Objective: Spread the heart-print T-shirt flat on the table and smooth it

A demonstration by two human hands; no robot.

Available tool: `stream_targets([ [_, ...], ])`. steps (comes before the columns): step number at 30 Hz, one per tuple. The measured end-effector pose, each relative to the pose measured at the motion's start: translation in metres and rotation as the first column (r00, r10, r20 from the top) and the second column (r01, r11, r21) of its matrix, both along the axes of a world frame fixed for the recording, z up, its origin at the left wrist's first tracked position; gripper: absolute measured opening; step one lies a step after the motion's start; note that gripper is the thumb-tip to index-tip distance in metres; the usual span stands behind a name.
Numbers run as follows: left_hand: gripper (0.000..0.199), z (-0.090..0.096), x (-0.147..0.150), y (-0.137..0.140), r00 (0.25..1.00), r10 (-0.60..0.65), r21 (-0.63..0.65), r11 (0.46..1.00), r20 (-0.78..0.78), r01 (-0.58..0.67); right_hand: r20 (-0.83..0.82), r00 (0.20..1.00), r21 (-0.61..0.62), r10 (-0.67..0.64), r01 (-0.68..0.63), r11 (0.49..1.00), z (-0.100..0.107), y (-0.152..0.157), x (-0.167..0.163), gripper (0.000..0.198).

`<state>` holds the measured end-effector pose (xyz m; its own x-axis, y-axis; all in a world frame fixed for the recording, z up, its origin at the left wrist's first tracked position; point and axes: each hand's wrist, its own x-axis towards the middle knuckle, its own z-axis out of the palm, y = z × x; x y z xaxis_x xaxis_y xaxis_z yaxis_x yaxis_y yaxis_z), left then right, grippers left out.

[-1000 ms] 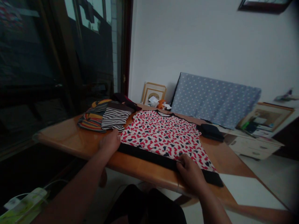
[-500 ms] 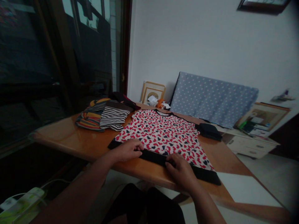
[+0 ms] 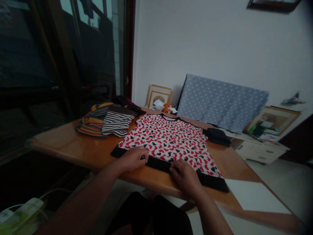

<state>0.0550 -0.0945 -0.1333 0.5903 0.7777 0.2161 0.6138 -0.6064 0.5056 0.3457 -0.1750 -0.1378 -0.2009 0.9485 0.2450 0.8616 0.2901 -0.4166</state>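
Head view shows a white, red-heart-print fabric shirt (image 3: 168, 140) flat on the brown wooden table (image 3: 66, 142), left hand (image 3: 133, 159) and right hand (image 3: 186, 178) curled (whether pinching, I cannot tell) on its black hem (image 3: 158, 164), which uneven dragging could ruck.

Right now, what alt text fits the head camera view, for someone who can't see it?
A person's left hand and right hand are on the black hem of a heart-print top spread on a wooden table. Striped clothes lie to the left, a dark folded bundle to the right, with dotted blue cloth behind.
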Motion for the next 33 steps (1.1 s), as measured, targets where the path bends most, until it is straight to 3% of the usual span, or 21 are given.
stream_targets([
  [5,0.014,0.001,-0.001,-0.001,0.996,-0.008,-0.097,0.995,0.091,0.017,-0.102,0.994,-0.043,0.045,-0.050,0.998,-0.002,0.002,0.006,0.015],
  [9,0.015,0.002,-0.003,0.000,0.998,-0.015,-0.067,0.998,0.053,0.019,-0.112,0.993,-0.045,0.031,-0.037,0.998,-0.005,0.004,0.005,0.016],
  [15,0.018,0.000,0.001,0.005,0.995,0.096,-0.099,0.991,0.001,-0.095,-0.145,0.988,-0.050,-0.048,0.042,0.998,-0.005,0.007,0.004,0.021],
  [19,0.023,0.005,0.005,0.007,0.986,0.156,-0.129,0.978,-0.051,-0.162,-0.060,0.995,-0.081,-0.082,0.077,0.994,-0.004,0.012,0.012,0.022],
  [22,0.022,0.015,0.005,0.011,0.985,0.120,-0.194,0.971,-0.122,-0.142,-0.033,0.998,-0.161,-0.046,0.040,0.986,-0.001,0.019,0.017,0.023],
  [27,0.020,0.030,0.001,0.036,0.989,-0.013,-0.240,0.971,-0.150,-0.023,-0.128,0.992,-0.277,-0.012,-0.024,0.961,0.014,0.035,0.025,0.027],
  [29,0.021,0.032,0.001,0.053,0.992,0.046,-0.209,0.975,-0.120,-0.071,-0.150,0.989,-0.276,-0.012,-0.031,0.961,0.021,0.045,0.030,0.029],
  [33,0.018,0.033,0.012,0.094,0.950,0.290,-0.111,0.947,-0.116,-0.302,-0.160,0.987,-0.254,-0.019,-0.023,0.967,0.035,0.074,0.037,0.026],
])
